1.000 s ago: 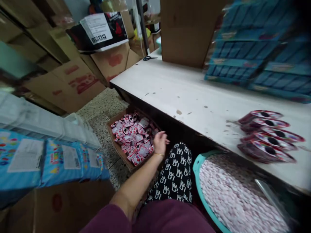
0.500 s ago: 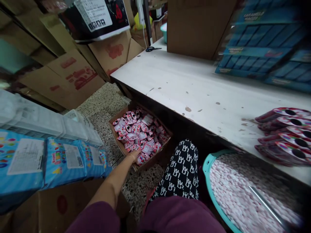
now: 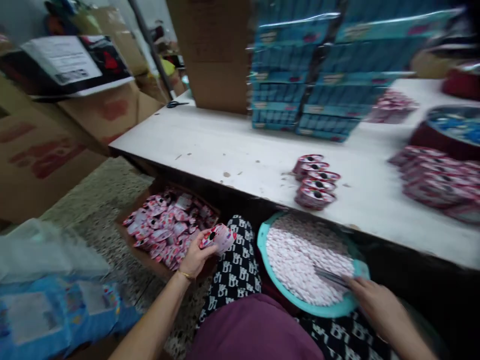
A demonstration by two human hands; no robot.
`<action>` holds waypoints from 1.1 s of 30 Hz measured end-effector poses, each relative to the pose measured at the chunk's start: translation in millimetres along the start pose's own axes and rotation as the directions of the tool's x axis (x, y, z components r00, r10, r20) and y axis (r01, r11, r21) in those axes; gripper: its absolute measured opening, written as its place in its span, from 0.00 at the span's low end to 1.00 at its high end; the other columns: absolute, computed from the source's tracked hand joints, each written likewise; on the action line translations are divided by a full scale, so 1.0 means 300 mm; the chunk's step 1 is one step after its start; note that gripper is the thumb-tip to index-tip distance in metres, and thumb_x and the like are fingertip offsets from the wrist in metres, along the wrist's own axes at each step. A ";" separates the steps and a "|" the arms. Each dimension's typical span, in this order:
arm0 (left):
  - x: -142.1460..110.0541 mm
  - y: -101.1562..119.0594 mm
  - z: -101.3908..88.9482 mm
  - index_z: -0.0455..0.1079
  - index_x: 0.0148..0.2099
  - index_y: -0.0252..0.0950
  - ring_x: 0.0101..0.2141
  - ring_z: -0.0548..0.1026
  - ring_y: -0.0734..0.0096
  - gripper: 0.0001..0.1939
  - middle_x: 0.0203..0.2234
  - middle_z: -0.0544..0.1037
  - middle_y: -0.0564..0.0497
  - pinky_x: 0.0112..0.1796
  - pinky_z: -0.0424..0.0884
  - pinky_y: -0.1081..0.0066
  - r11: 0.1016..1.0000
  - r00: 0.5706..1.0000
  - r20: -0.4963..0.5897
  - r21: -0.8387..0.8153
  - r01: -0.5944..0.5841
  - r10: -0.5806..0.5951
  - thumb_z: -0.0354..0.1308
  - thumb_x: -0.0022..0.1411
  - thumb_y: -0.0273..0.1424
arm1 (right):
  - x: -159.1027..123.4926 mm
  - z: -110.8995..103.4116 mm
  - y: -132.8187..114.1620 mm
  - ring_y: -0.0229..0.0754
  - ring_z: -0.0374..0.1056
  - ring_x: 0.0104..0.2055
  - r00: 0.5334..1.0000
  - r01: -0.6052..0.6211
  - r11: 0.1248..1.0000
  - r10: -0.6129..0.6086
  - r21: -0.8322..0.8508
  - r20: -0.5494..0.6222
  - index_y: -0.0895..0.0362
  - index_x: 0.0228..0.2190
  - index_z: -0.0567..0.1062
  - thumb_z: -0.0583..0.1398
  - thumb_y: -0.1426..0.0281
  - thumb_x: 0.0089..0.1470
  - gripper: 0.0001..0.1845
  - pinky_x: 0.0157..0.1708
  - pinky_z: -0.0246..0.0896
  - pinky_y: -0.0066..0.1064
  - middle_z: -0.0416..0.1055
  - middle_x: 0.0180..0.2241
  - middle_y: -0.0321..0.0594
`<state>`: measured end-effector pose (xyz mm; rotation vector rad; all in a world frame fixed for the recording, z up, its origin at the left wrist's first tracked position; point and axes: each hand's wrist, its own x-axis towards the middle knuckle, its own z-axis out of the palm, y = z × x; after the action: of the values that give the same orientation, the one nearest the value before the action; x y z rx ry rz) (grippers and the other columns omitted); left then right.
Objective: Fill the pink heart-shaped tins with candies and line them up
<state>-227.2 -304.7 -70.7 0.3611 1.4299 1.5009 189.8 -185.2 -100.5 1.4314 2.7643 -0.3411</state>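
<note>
- Left hand (image 3: pixel 197 256) pinches the pouch (image 3: pixel 225 240) by its left end; it sits above the patterned trousers (image 3: pixel 235 267).
- Pouch's long axis runs roughly sideways, its free end toward the teal basin (image 3: pixel 264 245), just to the right; blur hides whether its mouth gapes.
- Right hand (image 3: pixel 377 302), nearer the basin, grips a metal tool (image 3: pixel 330 275) pointing leftward, toward the pouch's side, over the pale pieces (image 3: pixel 296 265).

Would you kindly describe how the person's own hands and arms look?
The left hand is ungloved, with a thin gold-coloured bracelet at the wrist. The right hand is ungloved too; blur hides whether that wrist carries anything. No sleeves show.
</note>
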 end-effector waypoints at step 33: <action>0.099 -0.308 0.647 0.63 0.48 0.37 0.44 0.66 0.64 0.25 0.43 0.71 0.47 0.47 0.61 0.64 0.378 0.692 0.703 0.603 -0.703 0.165 0.54 0.43 0.21 | 0.136 -0.365 -0.198 0.40 0.65 0.28 0.993 0.066 0.961 -0.037 -0.270 0.110 0.56 0.30 0.69 0.50 0.77 0.48 0.10 0.25 0.48 0.31 0.68 0.27 0.40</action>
<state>-51.2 -185.4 -113.4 1.8302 1.5396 0.7800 128.1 -163.9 13.2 1.2411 2.6411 -0.0288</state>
